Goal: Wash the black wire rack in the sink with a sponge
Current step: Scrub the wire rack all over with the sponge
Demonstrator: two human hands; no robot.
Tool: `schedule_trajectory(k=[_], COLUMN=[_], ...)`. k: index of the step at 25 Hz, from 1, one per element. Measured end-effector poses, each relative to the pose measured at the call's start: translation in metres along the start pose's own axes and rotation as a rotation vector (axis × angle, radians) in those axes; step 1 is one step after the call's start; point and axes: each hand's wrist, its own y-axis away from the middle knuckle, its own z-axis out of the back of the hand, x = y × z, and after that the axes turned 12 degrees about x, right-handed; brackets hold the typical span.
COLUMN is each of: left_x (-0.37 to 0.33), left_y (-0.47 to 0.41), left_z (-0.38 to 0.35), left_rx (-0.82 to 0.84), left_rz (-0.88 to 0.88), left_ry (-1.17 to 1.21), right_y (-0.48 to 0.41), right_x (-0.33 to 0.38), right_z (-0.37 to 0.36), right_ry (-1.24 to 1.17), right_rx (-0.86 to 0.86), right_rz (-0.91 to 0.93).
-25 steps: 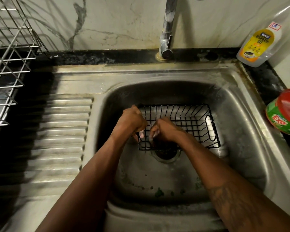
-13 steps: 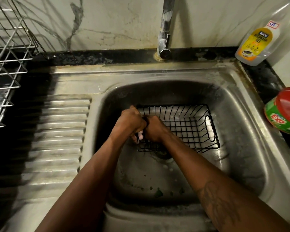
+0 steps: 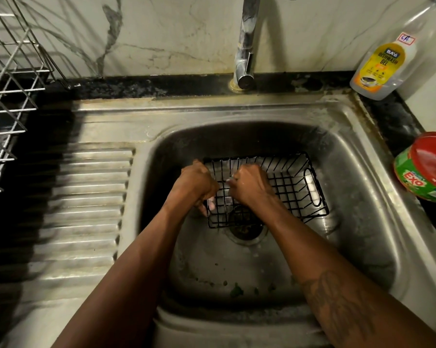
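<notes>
right hand (image 3: 249,187) just slid deeper into the black wire rack (image 3: 294,187) in the sink (image 3: 362,197), so scrubbing's ongoing; left hand (image 3: 196,184) fingers grip its rim, right's curled, can't tell on what.

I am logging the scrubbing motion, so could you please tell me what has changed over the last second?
The right hand slid left to the left hand, then back right, now a little farther up the black wire rack. The left hand kept its grip on the rack's left end. The rack stayed put in the sink.
</notes>
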Motion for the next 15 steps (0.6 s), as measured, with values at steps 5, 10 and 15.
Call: schedule_trajectory(k=[5,10,15], left_x=[-0.003,0.0,-0.003], left_y=[-0.003,-0.012,-0.003], left_z=[-0.003,-0.005,-0.002], left_rx=[0.056,0.002,0.033], left_rz=[0.034,0.06,0.056], left_ry=[0.039,-0.023,0.034], right_y=[0.0,0.003,0.001], right_x=[0.008,0.028,-0.001], right_z=[-0.004,-0.002,0.001], right_ry=[-0.135,-0.248,-0.13], right_rx=[-0.045,0.093,-0.001], right_rz=[0.015,0.221,-0.037])
